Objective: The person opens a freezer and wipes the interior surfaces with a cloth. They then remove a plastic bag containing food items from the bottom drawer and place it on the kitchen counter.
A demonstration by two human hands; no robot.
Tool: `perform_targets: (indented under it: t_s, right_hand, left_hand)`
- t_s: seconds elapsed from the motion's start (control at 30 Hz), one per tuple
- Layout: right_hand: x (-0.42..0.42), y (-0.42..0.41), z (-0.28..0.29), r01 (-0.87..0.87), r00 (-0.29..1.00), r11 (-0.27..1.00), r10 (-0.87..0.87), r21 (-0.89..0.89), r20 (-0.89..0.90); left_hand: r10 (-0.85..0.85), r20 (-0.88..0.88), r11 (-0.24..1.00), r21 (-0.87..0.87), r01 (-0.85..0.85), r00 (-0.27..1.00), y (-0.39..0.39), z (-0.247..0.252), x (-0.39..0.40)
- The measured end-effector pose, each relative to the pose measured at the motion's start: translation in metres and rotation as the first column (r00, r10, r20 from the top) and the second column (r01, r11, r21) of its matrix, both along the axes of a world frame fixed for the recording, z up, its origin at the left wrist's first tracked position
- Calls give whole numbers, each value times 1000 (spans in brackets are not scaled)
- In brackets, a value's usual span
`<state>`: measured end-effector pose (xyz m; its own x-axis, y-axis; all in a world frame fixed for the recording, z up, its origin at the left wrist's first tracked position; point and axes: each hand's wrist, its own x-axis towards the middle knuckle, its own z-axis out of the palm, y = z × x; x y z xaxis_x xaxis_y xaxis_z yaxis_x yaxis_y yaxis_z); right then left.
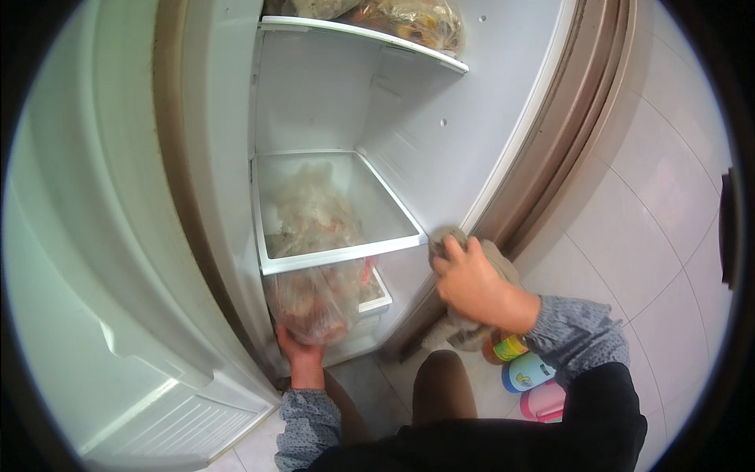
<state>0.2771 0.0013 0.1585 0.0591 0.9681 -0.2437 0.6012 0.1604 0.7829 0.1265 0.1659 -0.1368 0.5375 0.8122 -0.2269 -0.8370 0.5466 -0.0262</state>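
Note:
My left hand (299,349) is low in the open refrigerator, under a clear plastic bag of food (312,301) that bulges out below the glass shelf (383,203). Its fingers are partly hidden by the bag. My right hand (475,283) grips a greyish-brown cloth (449,236) and presses it against the front edge of the refrigerator's right wall (472,135), close to the shelf's front corner. Part of the cloth hangs down below the wrist. Through the glass, more of the bagged food shows blurred.
An upper shelf (365,35) holds bagged food (413,23). The open door (88,265) stands at left. A white drawer (376,304) sits behind the bag. On the tiled floor (625,236) by my right knee are a labelled bottle (507,348), a blue container (527,373) and a pink one (542,402).

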Motion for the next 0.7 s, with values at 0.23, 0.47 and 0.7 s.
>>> perform_targets:
  t_s: [0.23,0.47,0.7]
  right_hand:
    - [7,14,18,-193,936,850,309,490,-169]
    - [26,26,-33,-65,894,853,281,517,-350]
    - [36,6,-47,-16,724,780,440,625,-531]
  left_hand:
    - [19,14,948,317,-22,1000,7,-43,1]
    - [-78,-51,984,155,85,996,2,-51,-3]
    - [-95,-60,961,256,107,994,-19,-93,-11]
